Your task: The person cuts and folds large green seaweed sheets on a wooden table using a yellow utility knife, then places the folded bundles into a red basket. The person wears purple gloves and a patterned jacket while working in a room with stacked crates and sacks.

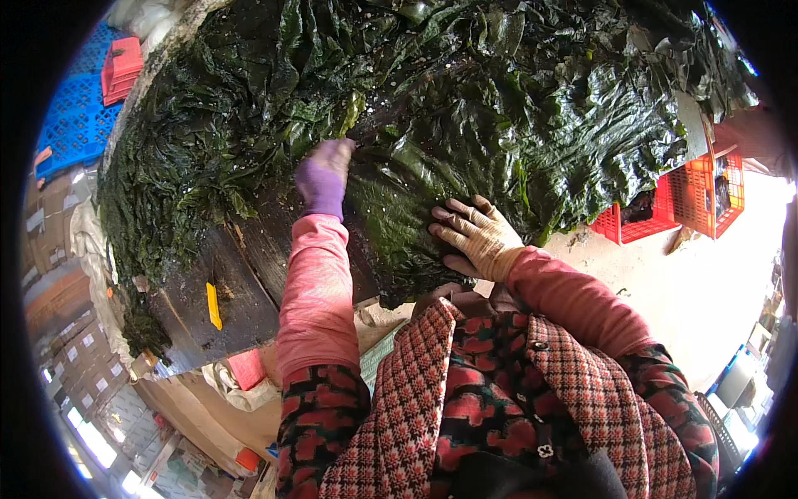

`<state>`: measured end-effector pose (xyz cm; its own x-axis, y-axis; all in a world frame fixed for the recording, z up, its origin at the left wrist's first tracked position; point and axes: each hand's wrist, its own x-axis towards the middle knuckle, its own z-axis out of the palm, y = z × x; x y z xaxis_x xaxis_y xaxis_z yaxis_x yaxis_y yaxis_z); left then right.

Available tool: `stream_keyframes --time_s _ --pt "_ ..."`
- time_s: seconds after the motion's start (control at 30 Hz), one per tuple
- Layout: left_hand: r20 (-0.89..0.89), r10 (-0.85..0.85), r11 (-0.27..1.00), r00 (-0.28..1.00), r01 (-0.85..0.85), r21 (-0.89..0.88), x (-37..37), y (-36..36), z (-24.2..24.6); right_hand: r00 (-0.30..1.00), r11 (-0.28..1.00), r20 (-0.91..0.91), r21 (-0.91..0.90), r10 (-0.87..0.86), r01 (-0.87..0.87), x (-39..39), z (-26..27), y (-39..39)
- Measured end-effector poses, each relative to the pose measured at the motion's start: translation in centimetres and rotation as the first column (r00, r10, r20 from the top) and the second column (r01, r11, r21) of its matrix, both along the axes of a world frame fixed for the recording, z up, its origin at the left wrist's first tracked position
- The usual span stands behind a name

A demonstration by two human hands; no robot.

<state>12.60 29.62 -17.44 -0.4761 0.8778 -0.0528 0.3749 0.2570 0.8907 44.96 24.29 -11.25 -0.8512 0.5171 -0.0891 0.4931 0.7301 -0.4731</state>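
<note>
Dark green wet seaweed fronds [424, 168] lie spread in front of me, their wide blades smoothed out towards my body. Flat on the near part of these fronds rests my right hand [477, 240], in a cream glove with darker fingertips, fingers apart. My left hand [324, 174], in a purple glove, is at the left edge of the same fronds. Its fingers look curled and blurred, so whether it grips a frond is unclear. A yellow-green blade [354, 113] sticks up just beyond it. More crumpled seaweed [187, 156] is heaped to the left.
Dark wooden boards [249, 268] form the worktop, with a yellow-handled tool [214, 305] on them. Red-orange plastic crates [692, 199] stand at the right, near another person's arm [751, 134]. Blue plastic pallets [75, 125] and a red crate [121, 70] are beyond the left edge.
</note>
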Motion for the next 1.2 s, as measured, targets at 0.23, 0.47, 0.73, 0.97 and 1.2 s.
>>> stream_keyframes --time_s 0.23,0.47,0.73,0.97,1.2 --pt "0.31 -0.035 0.996 0.95 0.006 0.094 2.0 -0.6 7.9 1.0 1.0 -0.019 0.028 -0.009 0.01 0.1 -0.3 -0.3" --pt "-0.423 -0.122 0.953 0.898 -0.013 -0.303 0.9 2.9 6.8 1.0 0.997 0.01 0.074 -0.007 0.006 0.1 0.0 -0.5" --pt "-0.087 0.103 0.995 0.991 -0.101 0.028 1.6 -10.4 4.0 1.0 0.994 -0.001 0.107 -0.003 0.003 0.1 -0.6 -0.7" --pt "0.246 0.057 0.985 0.968 -0.015 -0.169 11.7 -23.1 4.5 0.996 0.967 0.059 -0.244 -0.062 0.075 -4.1 3.2 2.5" --pt "0.327 0.031 0.999 0.945 -0.026 -0.022 12.0 -23.4 2.4 0.966 0.977 0.178 0.139 -0.185 0.161 -18.5 1.2 6.8"
